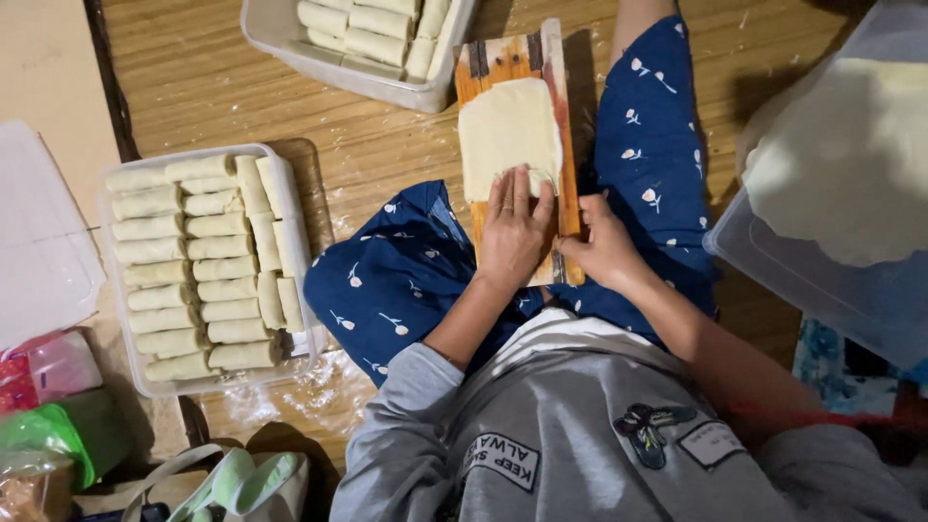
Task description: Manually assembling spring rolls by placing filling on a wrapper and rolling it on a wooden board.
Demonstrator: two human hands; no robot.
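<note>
A left hand [512, 232] presses flat, fingers spread, on the near edge of a pale square dough sheet [507, 135] lying on a narrow orange wooden board [570, 184], whose right edge the right hand [604, 246] grips. Left of the hands, a clear plastic tray [290, 193] holds rows of pale rolled pastries [193, 266].

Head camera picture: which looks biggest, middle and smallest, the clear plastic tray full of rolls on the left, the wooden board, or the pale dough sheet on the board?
1. Clear plastic tray full of pale rolls, largest.
2. Long wooden board on the person's lap.
3. Pale dough sheet, smallest, with the left hand on its near edge.
</note>
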